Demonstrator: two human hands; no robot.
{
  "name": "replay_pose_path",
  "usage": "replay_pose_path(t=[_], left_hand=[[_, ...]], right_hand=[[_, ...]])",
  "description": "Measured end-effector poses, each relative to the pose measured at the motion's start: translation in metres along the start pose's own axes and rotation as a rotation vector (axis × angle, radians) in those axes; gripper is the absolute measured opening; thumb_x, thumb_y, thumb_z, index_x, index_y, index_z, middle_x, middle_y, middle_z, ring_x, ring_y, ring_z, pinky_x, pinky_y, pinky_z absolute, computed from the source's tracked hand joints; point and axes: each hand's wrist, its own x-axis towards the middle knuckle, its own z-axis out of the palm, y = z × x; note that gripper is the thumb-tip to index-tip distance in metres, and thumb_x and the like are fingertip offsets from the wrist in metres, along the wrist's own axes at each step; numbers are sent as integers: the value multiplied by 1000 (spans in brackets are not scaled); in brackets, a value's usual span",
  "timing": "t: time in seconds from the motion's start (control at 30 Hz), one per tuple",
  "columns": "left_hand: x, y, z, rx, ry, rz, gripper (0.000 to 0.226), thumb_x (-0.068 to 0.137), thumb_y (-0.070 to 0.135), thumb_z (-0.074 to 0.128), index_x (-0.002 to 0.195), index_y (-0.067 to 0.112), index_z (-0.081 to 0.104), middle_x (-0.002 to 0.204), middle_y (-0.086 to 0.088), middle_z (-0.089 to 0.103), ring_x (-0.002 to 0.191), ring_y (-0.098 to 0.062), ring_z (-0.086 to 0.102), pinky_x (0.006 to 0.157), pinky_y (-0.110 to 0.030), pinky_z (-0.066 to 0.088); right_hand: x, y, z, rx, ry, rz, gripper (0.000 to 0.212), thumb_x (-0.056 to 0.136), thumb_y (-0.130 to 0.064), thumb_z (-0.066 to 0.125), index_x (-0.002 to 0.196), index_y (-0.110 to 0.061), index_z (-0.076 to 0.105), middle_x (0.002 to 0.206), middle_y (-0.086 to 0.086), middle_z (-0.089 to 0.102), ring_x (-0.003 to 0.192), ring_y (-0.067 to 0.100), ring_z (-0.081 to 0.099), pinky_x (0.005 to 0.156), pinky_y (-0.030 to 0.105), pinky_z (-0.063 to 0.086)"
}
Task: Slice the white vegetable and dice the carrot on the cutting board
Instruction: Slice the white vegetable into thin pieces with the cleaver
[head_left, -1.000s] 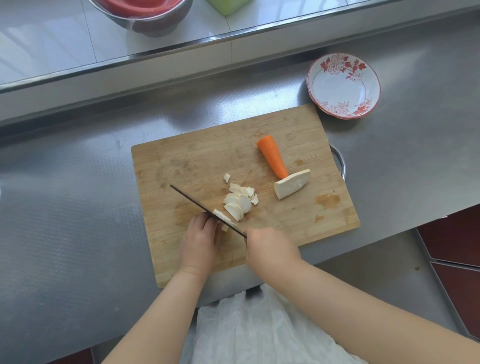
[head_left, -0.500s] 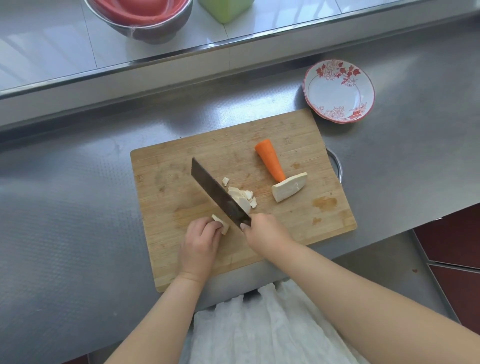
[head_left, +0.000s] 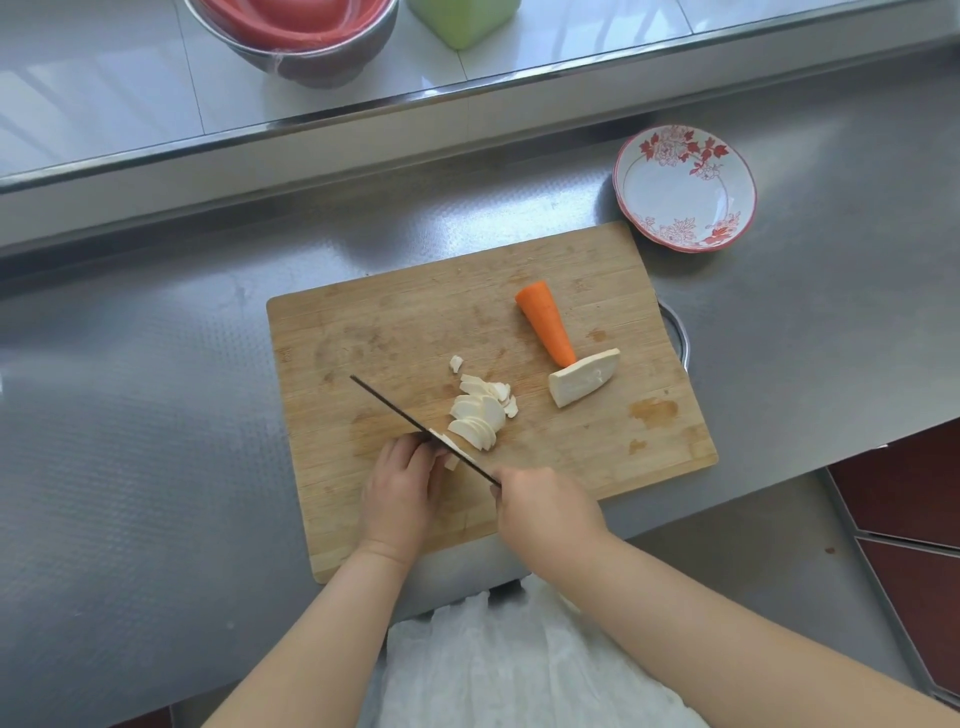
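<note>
A wooden cutting board (head_left: 395, 332) lies on the steel counter. My right hand (head_left: 545, 512) grips the handle of a dark knife (head_left: 395, 410), whose blade stands edge-down on the board. My left hand (head_left: 402, 483) holds down a small end piece of white vegetable (head_left: 451, 451) with curled fingertips right against the blade. A pile of white slices (head_left: 480, 413) lies just beyond the blade. An uncut half of the white vegetable (head_left: 584, 384) and a carrot piece (head_left: 548, 322) lie touching each other on the board's right part.
A red-flowered white dish (head_left: 685, 189) sits on the counter beyond the board's far right corner. On the raised ledge behind stand a steel bowl with red contents (head_left: 291, 41) and a green container (head_left: 462, 21). A metal ring (head_left: 678, 338) shows under the board's right edge.
The knife had tilted flat and swept the slices away from my left hand half a second ago. Now it stands edge-down again on the end piece under my left fingers.
</note>
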Motion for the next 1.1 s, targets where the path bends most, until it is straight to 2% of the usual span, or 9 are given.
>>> replay_pose_path(t=[0.13, 0.33, 0.47, 0.53, 0.6, 0.77, 0.83, 0.9, 1.1], left_hand=[[3, 1, 0, -21, -1, -9, 26, 88, 22, 48, 86, 5, 67, 86, -10, 63, 82, -22, 47, 58, -31, 45], [3, -1, 1, -16, -31, -24, 22, 86, 23, 53, 85, 7, 69, 87, -7, 63, 77, -26, 54, 53, -34, 46], [3, -3, -5, -44, -22, 31, 20, 88, 20, 53, 81, 8, 67, 85, -5, 63, 76, -24, 56, 57, -34, 49], [3, -4, -8, -44, -28, 64, 20, 89, 21, 53, 81, 8, 67, 86, -4, 64, 78, -21, 56, 59, -31, 49], [4, -6, -7, -44, -23, 77, 20, 88, 19, 53, 81, 8, 68, 86, -4, 64, 78, -20, 54, 58, -31, 48], [2, -9, 0, -13, 4, 52, 18, 87, 22, 54, 86, 9, 67, 85, -7, 64, 81, -22, 52, 49, -34, 49], [2, -8, -1, -26, 11, 54, 14, 87, 22, 53, 90, 12, 63, 86, -8, 65, 81, -22, 50, 48, -34, 49], [2, -6, -1, -23, 3, 52, 10, 87, 23, 52, 93, 17, 56, 86, -7, 65, 81, -21, 49, 46, -33, 48], [2, -10, 0, -48, -9, 33, 9, 86, 22, 53, 92, 17, 57, 88, -5, 64, 81, -21, 50, 48, -32, 48]], right_hand=[[9, -5, 3, 27, -21, 39, 19, 97, -17, 43, 105, -19, 61, 89, 4, 61, 74, 25, 52, 57, 29, 38], [22, -9, 1, 127, -51, 75, 21, 98, -24, 43, 106, -15, 60, 104, 8, 63, 96, 30, 61, 66, 29, 40], [33, 1, -5, 382, -94, 165, 28, 97, -36, 47, 105, -14, 62, 83, 4, 61, 82, 26, 60, 66, 30, 46], [32, 4, -7, 443, -97, 167, 28, 97, -37, 47, 104, -15, 63, 81, 4, 61, 80, 24, 60, 65, 30, 47], [23, 4, -7, 339, -60, 97, 26, 97, -36, 45, 104, -18, 63, 87, 5, 64, 81, 25, 60, 65, 31, 48], [6, 2, -3, 43, 26, -37, 21, 99, -26, 40, 104, -20, 59, 89, 5, 66, 80, 27, 59, 56, 29, 35], [4, 1, -2, 13, 13, -22, 18, 99, -22, 41, 104, -20, 58, 88, 4, 64, 77, 26, 55, 51, 27, 31], [3, 0, -2, 19, -6, 0, 17, 97, -20, 41, 103, -20, 58, 89, 4, 63, 77, 27, 54, 53, 28, 33], [9, -10, -3, 30, -51, 36, 18, 97, -18, 42, 104, -18, 60, 95, 6, 64, 77, 26, 55, 57, 28, 36]])
